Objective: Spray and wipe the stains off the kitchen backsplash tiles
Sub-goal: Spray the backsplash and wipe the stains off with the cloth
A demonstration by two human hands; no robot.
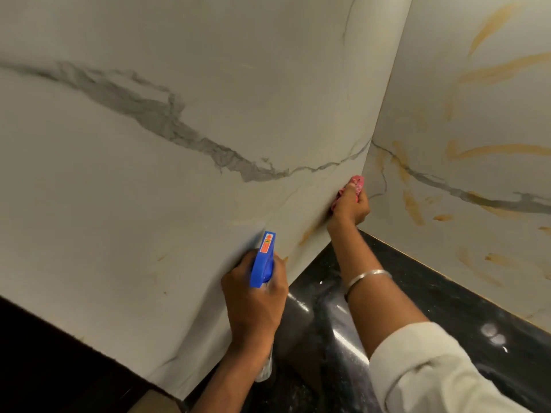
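Spray bottle [262, 260] left of cloth [356, 181]

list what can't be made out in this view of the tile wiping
Head view, spray bottle: body hidden by the left hand; liquid level unknown.
Head view, pink cloth: mostly covered by the right hand; size unclear.
Head view, orange label on the bottle top: too small to read.

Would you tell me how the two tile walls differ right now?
The right wall carries many bold orange streaks; the left wall shows only faint ones low down. The cloth is held against the left wall by the corner, not on the right wall. Both are white tile with grey veins.
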